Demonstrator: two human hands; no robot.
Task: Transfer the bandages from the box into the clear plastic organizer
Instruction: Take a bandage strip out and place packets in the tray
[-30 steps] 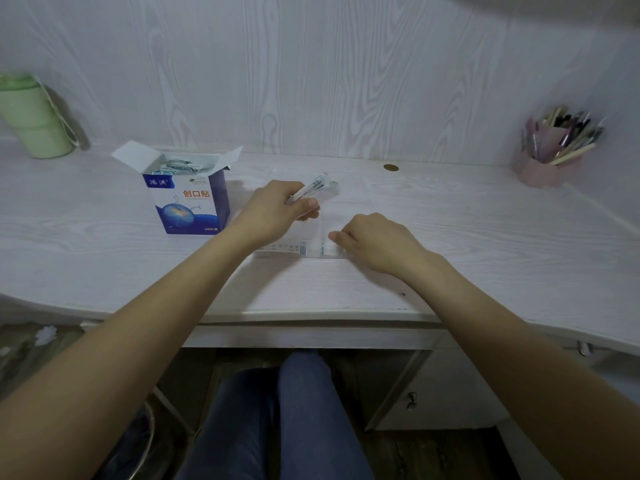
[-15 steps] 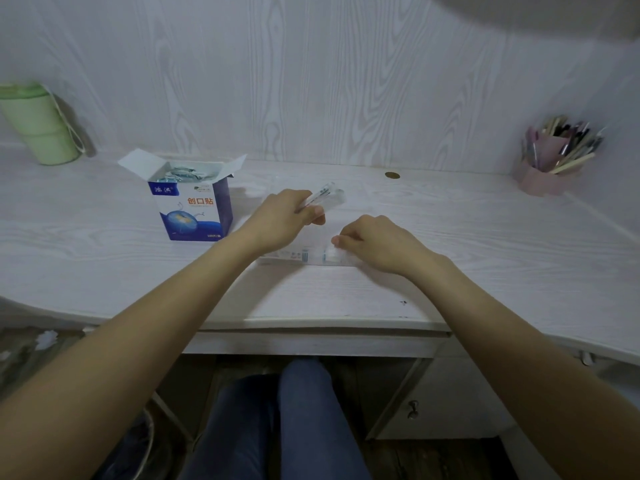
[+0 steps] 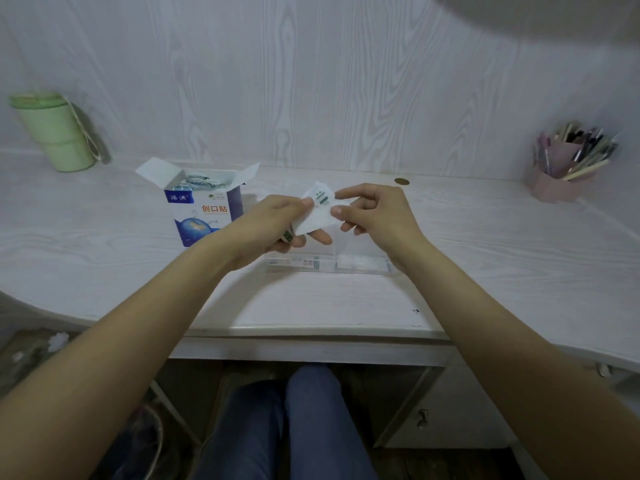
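The light is dim, cool and bluish, soft and even across the pale table [image 3: 485,258]. Faint shadows lie under both forearms and behind the green cup [image 3: 52,136]. A dark blurred shape covers the top right corner. Wide-angle distortion bows the table's edges. The pen holder [image 3: 557,178] looks soft and blurred.

a green cup [image 3: 53,133] with a cord loop stands at the far left of the pale wood-grain desk [image 3: 104,258], against the wall. a pink pen holder [image 3: 557,174] full of pens sits at the far right. a small brown disc [image 3: 401,181] lies near the back edge.
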